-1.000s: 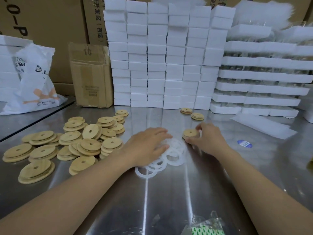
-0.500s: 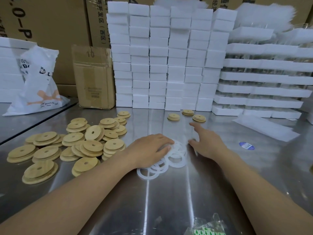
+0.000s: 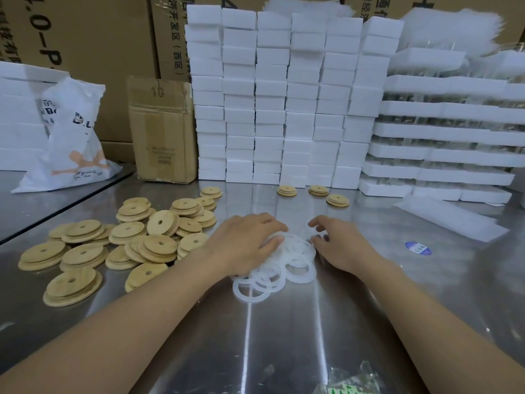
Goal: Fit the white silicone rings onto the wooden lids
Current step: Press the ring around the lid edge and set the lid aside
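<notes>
— Where are the silicone rings (image 3: 297, 250) lying?

— They are lying in a loose, overlapping heap on the steel table (image 3: 284, 336), straight in front of the person and between the two hands.

— What is the left hand (image 3: 244, 244) doing?

— It is resting palm-down on the left part of the heap. Its fingers are lying close together and bending over a clump of rings. Whether they are actually gripping that clump cannot be told.

— And the right hand (image 3: 345, 248)?

— It is sitting at the heap's right edge with its fingers loosely bent and apart. The thumb tip is lying against the outermost rings, and the hand is not pinching any ring.

— Where are the wooden lids (image 3: 127, 243) sitting?

— Most are sprawling in a pile on the person's left, beside the left forearm, each showing a small hole. The far lids (image 3: 318, 190), three of them, are sitting apart at the back, just in front of the stacked foam blocks (image 3: 284, 95).

— Is anything else showing?

— A cardboard box (image 3: 162, 129) is standing left of the blocks, with a white bag (image 3: 71, 143) slumping further left. A blue sticker (image 3: 418, 248) is lying on the table to the right of the right hand.
</notes>
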